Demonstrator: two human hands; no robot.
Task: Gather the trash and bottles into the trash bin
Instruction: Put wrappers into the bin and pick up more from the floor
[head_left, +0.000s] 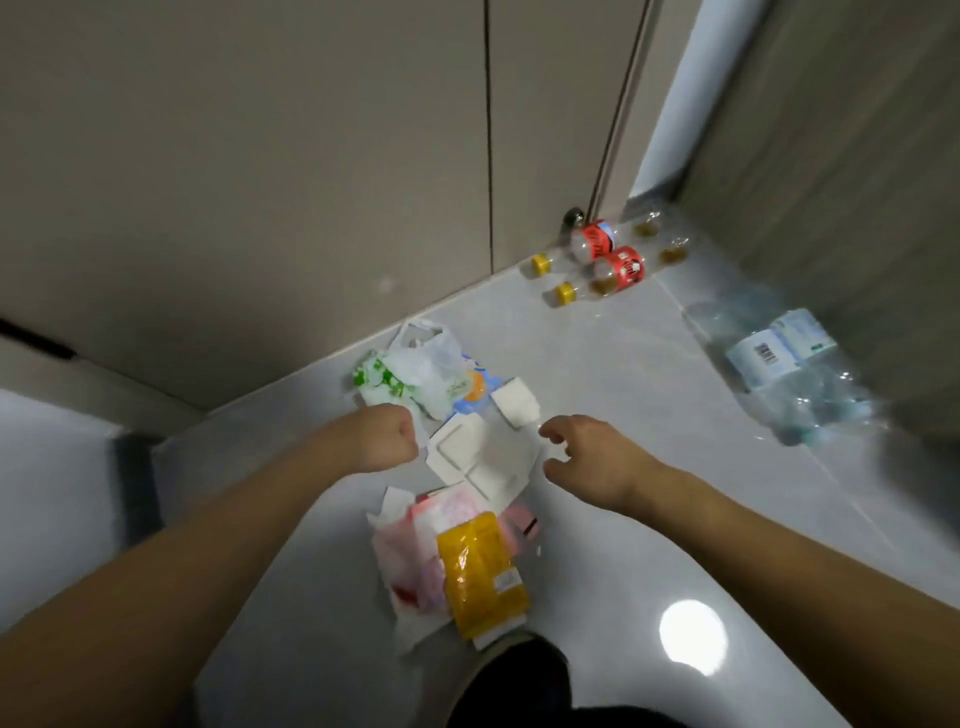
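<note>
Trash (457, 467): white moulded tray, yellow packet, crumpled bags on grey floor.
Bottles (602, 260): red labels, yellow caps.
Left hand (384, 439): fingers curled into a fist, empty.
Right hand (592, 462): fingers spread loosely.

You see a trash pile on the floor: a flat white moulded tray (480, 457), a white plastic bag (426, 371) behind it, and a yellow wrapper (480, 574) over pink-and-white packaging (410, 561) nearest you. Two red-labelled bottles (605, 257) with yellow caps lie on their sides by the wall. A clear water-bottle pack (784, 369) lies far right.
</note>
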